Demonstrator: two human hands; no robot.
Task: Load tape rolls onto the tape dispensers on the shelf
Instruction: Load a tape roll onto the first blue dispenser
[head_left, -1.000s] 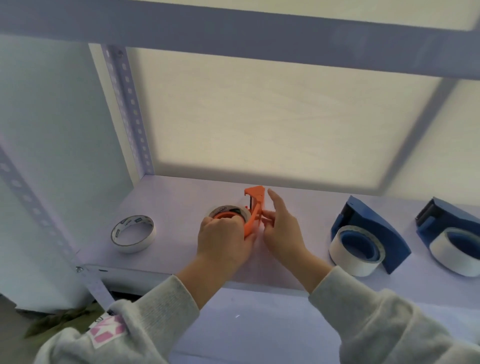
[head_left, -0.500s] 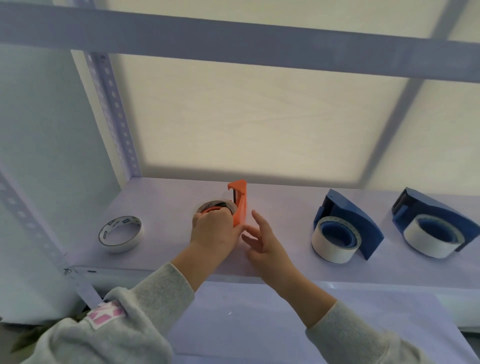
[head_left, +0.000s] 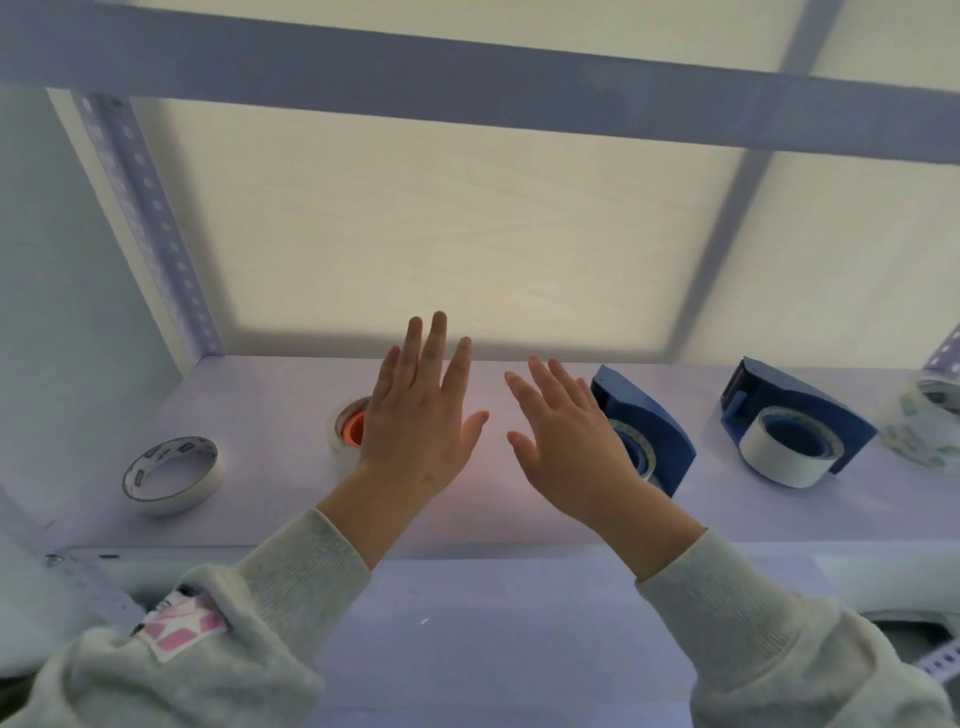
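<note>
My left hand (head_left: 421, 415) hovers flat with fingers spread over the orange tape dispenser (head_left: 352, 430), which holds a tape roll and is mostly hidden behind the hand. My right hand (head_left: 563, 441) is also spread and empty, partly covering a blue dispenser (head_left: 652, 431) loaded with a white roll. A second blue dispenser (head_left: 800, 421) with a white roll (head_left: 774, 457) stands further right. A loose white tape roll (head_left: 174, 475) lies on the shelf (head_left: 270, 405) at the left.
A perforated metal upright (head_left: 150, 218) rises at the back left, and a shelf beam (head_left: 467, 78) runs overhead. A clear patterned wrapped bundle (head_left: 924, 426) sits at the far right edge. A lower shelf surface (head_left: 493, 623) lies below my arms.
Both hands have let go of the orange dispenser and lifted with fingers spread. The view has shifted, showing more of the shelf's right end.
</note>
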